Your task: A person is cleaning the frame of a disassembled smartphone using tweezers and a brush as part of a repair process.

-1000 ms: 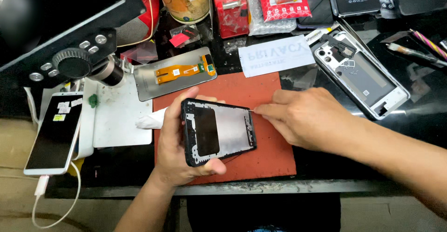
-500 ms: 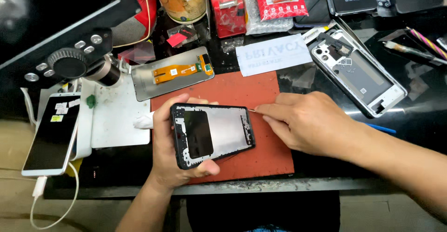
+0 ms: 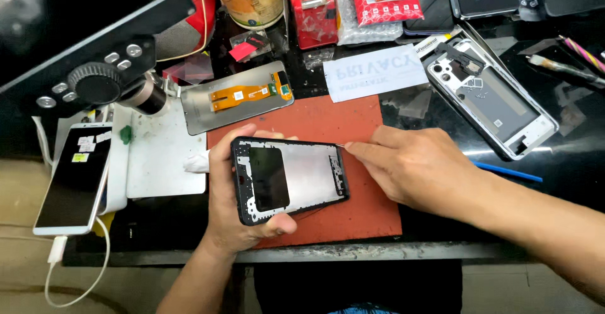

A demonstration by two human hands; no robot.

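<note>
Your workspace rests on a black glossy bench top, on which lies a flat rust-red rubber work mat; above the mat sit a grey metal-backed display panel with an orange flex cable and, to your right, an opened white phone rear housing, while a white slab phone on a charging cable lies at the left beside the black microscope head with its knurled knob. Over the near half of the mat, lifted clear of it, you hold the black plastic phone mid-frame with its bare silver metal plate. Your left hand is clamped on this frame, fingers curled over the far edge and thumb pressing the near edge. Your right hand has its fingertips pinched together on a thin metal pointed tool, its tip meeting the frame's upper right corner; most of the tool is hidden, so its kind cannot be told. Judged by its build, the frame is light, thin and stiff yet easily bent, with smooth, slippery faces; grip it by the long edges, not the plate.
</note>
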